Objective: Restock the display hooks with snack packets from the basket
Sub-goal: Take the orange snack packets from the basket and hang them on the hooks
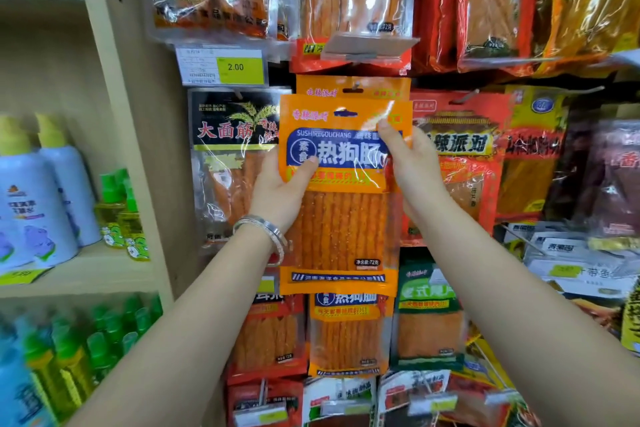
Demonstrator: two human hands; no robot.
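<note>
An orange snack packet point(341, 218) with a blue label and a clear window of spicy sticks is held up in front of the display. My left hand point(282, 189) grips its left edge, thumb across the front. My right hand point(412, 163) grips its upper right edge, thumb on the front. Its hang hole sits just below a metal display hook point(355, 85) that carries an identical orange packet point(353, 88) behind it. The basket is out of view.
Hanging snack packets fill the wall: a black one point(232, 163) at left, red ones point(460, 163) at right, more above and below. A price tag point(239, 68) reads 2.00. Wooden shelves point(114, 97) at left hold spray bottles point(38, 204) and green bottles.
</note>
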